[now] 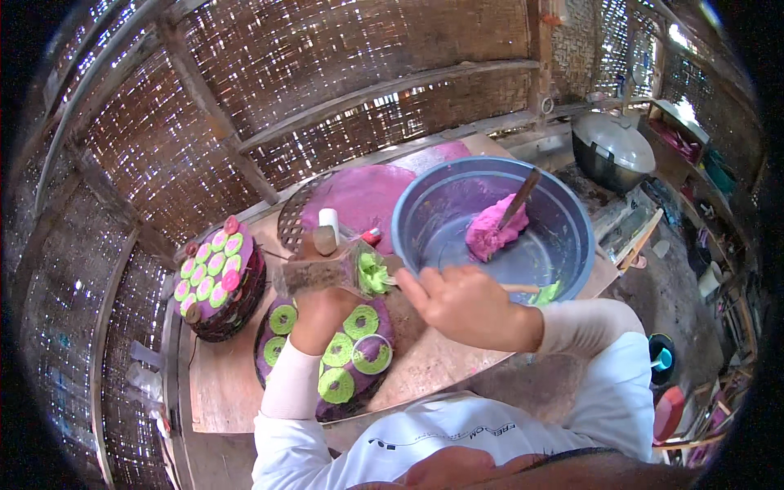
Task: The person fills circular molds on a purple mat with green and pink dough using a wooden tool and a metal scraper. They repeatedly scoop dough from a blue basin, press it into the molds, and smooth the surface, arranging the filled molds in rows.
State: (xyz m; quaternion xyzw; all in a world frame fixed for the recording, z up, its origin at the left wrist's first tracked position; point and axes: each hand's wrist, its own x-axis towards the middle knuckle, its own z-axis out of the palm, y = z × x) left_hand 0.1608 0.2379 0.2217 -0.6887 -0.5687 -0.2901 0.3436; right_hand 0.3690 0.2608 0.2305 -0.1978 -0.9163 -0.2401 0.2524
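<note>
My left hand (322,313) grips a wooden-and-clear tool (310,278), its right end packed with green dough (373,274). My right hand (469,304) is closed on a wooden stick (519,288) with green paste at its far end, index finger toward the tool's dough. Below them lies a purple sheet (376,388) bearing green rings (336,384), one inside a white ring (385,365). Just beyond my right hand sits a blue basin (572,220) holding a pink dough lump (490,233) with a dark stick (518,196) stuck in it.
A stack of purple discs (245,298) topped with green-and-pink pieces stands left on the wooden table (220,392). Pink sheets (359,192) lie at the back, near a white cylinder (327,218). A lidded pot (612,151) sits beyond the basin; woven walls (359,82) enclose the space.
</note>
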